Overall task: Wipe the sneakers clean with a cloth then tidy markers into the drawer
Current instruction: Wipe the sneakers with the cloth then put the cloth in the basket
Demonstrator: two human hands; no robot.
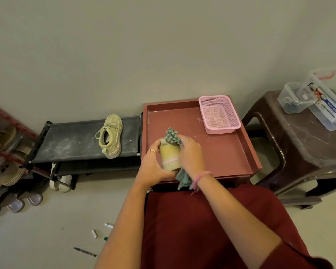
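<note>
Sandals and slippers crowd the red rack at nine o'clock, with more footwear on the floor under it. Markers lie scattered on the floor at about seven o'clock, one long dark pen nearest the lower edge. On the black shoe rack just left of centre, one yellow-green sneaker lies on its side, laces loose, well apart from the hands. At centre, over the near-left corner of the red tray top, the left hand grips the second sneaker from the left, heel toward the camera, fingers curled around its side, a ring on one finger. The right hand presses a green checked cloth against the sneaker's right side, fingers closed round the bunched fabric; a loose end hangs below the wrist, near a pink bracelet. A pink mesh basket sits at the tray's one o'clock corner. At three o'clock, clear plastic containers rest on a brown stool.
</note>
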